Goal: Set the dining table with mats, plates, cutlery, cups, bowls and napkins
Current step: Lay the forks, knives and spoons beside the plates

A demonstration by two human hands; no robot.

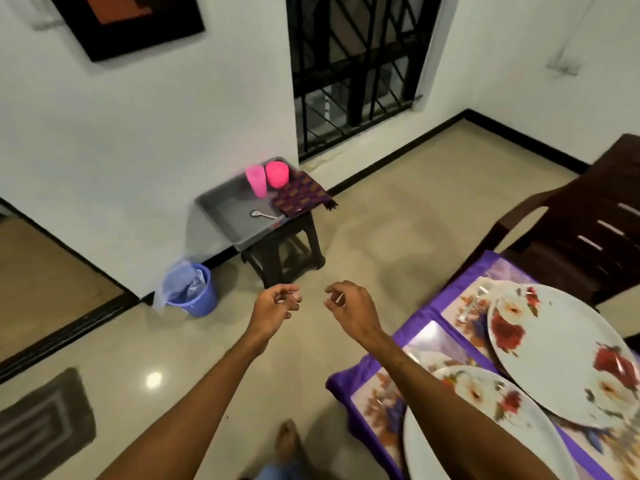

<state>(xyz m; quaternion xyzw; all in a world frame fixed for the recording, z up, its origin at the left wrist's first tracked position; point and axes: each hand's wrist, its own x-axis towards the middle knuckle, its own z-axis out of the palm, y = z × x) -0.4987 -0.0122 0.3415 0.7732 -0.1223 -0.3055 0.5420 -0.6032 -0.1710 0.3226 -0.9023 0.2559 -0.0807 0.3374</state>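
Both hands are out front over the floor, well apart from any tableware. Left hand: fingers loosely curled, nothing in them. Right hand the same — fingers bent slack, empty. The hands are near each other, not touching.

Beyond the fingertips, against the wall, a dark stool carries a grey tray. Two pink cups stand side by side at the tray's far corner. One spoon lies flat near its front edge. A patterned cloth lies at the tray's right edge and overhangs it.

Right of the right forearm, purple-bordered mats hold floral plates. The largest overlaps the next, and a third is partly hidden under the forearm.

A blue bucket stands on the floor left of the stool.
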